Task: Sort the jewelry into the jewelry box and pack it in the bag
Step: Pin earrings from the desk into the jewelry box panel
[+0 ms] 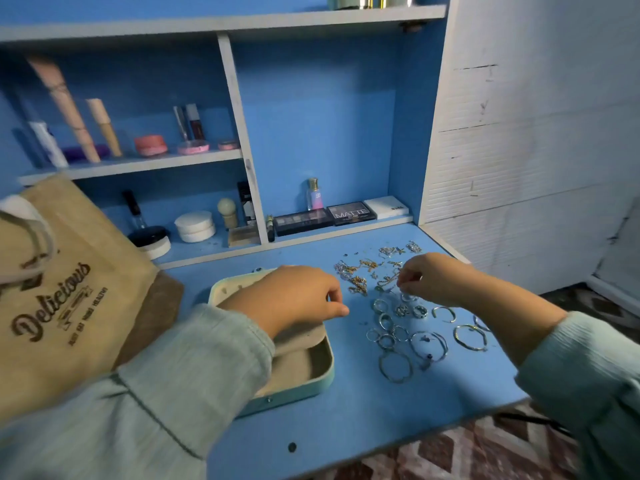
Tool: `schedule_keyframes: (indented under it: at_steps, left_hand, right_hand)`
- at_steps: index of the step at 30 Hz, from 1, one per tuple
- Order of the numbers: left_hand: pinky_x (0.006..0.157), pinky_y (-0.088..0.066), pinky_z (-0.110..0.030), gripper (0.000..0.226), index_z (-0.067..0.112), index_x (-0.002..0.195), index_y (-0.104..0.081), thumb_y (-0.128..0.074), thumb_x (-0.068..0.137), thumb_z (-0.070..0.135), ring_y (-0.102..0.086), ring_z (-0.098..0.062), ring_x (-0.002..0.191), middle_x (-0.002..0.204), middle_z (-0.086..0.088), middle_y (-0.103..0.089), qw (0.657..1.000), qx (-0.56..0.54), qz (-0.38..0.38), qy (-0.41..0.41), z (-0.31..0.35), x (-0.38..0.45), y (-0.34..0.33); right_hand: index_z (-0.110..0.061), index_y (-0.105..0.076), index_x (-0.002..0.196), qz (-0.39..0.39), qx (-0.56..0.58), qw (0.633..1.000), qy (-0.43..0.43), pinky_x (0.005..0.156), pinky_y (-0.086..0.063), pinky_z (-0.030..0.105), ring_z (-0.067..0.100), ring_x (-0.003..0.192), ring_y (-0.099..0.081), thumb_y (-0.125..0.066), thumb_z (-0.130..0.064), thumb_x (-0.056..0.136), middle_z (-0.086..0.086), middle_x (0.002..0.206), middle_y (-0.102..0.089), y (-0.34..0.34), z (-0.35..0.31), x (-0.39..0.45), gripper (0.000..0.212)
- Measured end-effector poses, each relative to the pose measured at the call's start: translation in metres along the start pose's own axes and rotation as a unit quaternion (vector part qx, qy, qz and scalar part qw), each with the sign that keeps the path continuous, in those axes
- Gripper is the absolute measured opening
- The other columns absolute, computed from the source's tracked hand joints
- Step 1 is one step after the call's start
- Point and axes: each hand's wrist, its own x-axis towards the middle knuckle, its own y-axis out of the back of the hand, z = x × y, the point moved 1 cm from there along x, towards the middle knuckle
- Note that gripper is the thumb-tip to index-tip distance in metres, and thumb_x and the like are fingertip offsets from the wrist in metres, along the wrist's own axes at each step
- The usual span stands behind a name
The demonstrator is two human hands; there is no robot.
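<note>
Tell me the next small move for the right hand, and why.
Probably lift the small piece the right hand is pinching out of the loose jewelry and carry it left to the open jewelry box. The box's visible tray looks bare, the left hand hovers over it, and the pile lies unsorted on the desk.

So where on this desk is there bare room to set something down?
Bare desk along the front edge, below the jewelry box and bangles. Crowded at the right, where jewelry lies scattered under the right hand; the bag fills the left.
</note>
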Motion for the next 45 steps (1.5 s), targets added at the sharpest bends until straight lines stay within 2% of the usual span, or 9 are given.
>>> schedule_keyframes:
  at_steps: [2, 4, 7, 12, 17, 21, 28, 37, 45]
  left_hand:
    - [0.075, -0.035, -0.027, 0.025, 0.030, 0.104, -0.059, -0.048, 0.091, 0.049, -0.048, -0.009, 0.087, 0.104, 0.010, -0.061, 0.999, 0.010, -0.040, -0.009, 0.002, 0.017, 0.000]
    - [0.078, -0.039, -0.027, 0.027, 0.028, 0.106, -0.058, -0.047, 0.092, 0.048, -0.048, -0.010, 0.089, 0.106, 0.009, -0.060, 0.997, 0.001, -0.072, -0.008, 0.003, 0.034, -0.001]
    - [0.085, -0.043, -0.029, 0.029, 0.026, 0.109, -0.059, -0.048, 0.092, 0.047, -0.050, -0.011, 0.092, 0.111, 0.007, -0.060, 0.997, -0.018, -0.079, -0.007, 0.004, 0.060, -0.003]
    - [0.091, -0.045, -0.031, 0.024, 0.026, 0.109, -0.061, -0.053, 0.092, 0.041, -0.054, -0.012, 0.101, 0.113, 0.009, -0.061, 0.997, -0.059, -0.053, 0.007, 0.004, 0.096, -0.005]
    - [0.090, -0.042, -0.027, 0.025, 0.027, 0.116, -0.060, -0.055, 0.092, 0.032, -0.053, -0.012, 0.108, 0.120, 0.008, -0.058, 0.994, -0.103, -0.025, 0.028, 0.000, 0.119, -0.007]
    - [0.086, -0.041, -0.023, 0.025, 0.026, 0.116, -0.061, -0.057, 0.092, 0.027, -0.054, -0.011, 0.103, 0.116, 0.006, -0.059, 0.990, -0.141, -0.013, 0.026, -0.003, 0.131, -0.012]
    - [0.089, -0.046, -0.031, 0.024, 0.028, 0.112, -0.057, -0.056, 0.090, 0.020, -0.056, -0.017, 0.102, 0.112, 0.003, -0.060, 0.979, -0.183, 0.041, 0.085, -0.016, 0.148, -0.021]
    - [0.104, -0.037, -0.041, 0.030, 0.029, 0.124, -0.056, -0.049, 0.095, 0.027, -0.044, -0.023, 0.121, 0.129, 0.001, -0.051, 0.990, -0.109, 0.050, 0.076, -0.020, 0.169, -0.023]
    - [0.100, -0.021, -0.041, 0.027, 0.039, 0.117, -0.061, -0.042, 0.097, 0.038, -0.038, -0.020, 0.124, 0.128, 0.008, -0.052, 0.996, -0.015, 0.072, 0.054, -0.012, 0.183, -0.024]
  right_hand:
    - [-0.021, -0.064, 0.103, -0.007, -0.008, 1.000, -0.002, 0.059, -0.041, 0.017, 0.009, 0.079, -0.054, -0.055, -0.021, 0.090, -0.007, 0.093, -0.060, -0.003, 0.003, 0.005, 0.016]
    - [-0.021, -0.062, 0.109, -0.010, -0.010, 1.000, -0.002, 0.067, -0.043, 0.021, 0.012, 0.082, -0.054, -0.055, -0.021, 0.090, -0.005, 0.100, -0.059, -0.006, 0.006, 0.011, 0.021]
    - [-0.024, -0.060, 0.117, -0.012, -0.016, 1.000, 0.008, 0.076, -0.046, 0.026, 0.014, 0.088, -0.054, -0.056, -0.021, 0.089, -0.003, 0.109, -0.060, -0.010, 0.009, 0.020, 0.028]
    - [-0.029, -0.065, 0.113, -0.006, -0.010, 1.000, 0.026, 0.086, -0.050, 0.035, 0.017, 0.094, -0.057, -0.058, -0.022, 0.087, -0.003, 0.108, -0.058, -0.015, 0.010, 0.030, 0.027]
    - [-0.025, -0.071, 0.103, 0.002, -0.005, 1.000, 0.025, 0.081, -0.051, 0.031, 0.017, 0.093, -0.059, -0.060, -0.019, 0.085, -0.004, 0.105, -0.062, -0.022, 0.014, 0.037, 0.022]
    - [-0.024, -0.070, 0.102, 0.000, -0.003, 1.000, 0.011, 0.085, -0.050, 0.033, 0.016, 0.095, -0.059, -0.060, -0.018, 0.086, -0.005, 0.103, -0.064, -0.025, 0.020, 0.043, 0.020]
    - [-0.025, -0.070, 0.102, -0.019, -0.001, 1.000, 0.006, 0.086, -0.050, 0.031, 0.015, 0.094, -0.060, -0.058, -0.017, 0.086, -0.005, 0.102, -0.066, -0.025, 0.023, 0.047, 0.021]
    - [-0.015, -0.072, 0.100, -0.061, -0.025, 0.998, 0.004, 0.083, -0.054, 0.035, 0.022, 0.092, -0.064, -0.055, -0.016, 0.086, 0.002, 0.099, -0.071, -0.017, 0.017, 0.049, 0.022]
    - [-0.011, -0.071, 0.099, -0.067, -0.024, 0.997, -0.003, 0.084, -0.054, 0.037, 0.026, 0.095, -0.064, -0.055, -0.015, 0.086, 0.007, 0.100, -0.070, -0.014, 0.016, 0.049, 0.021]
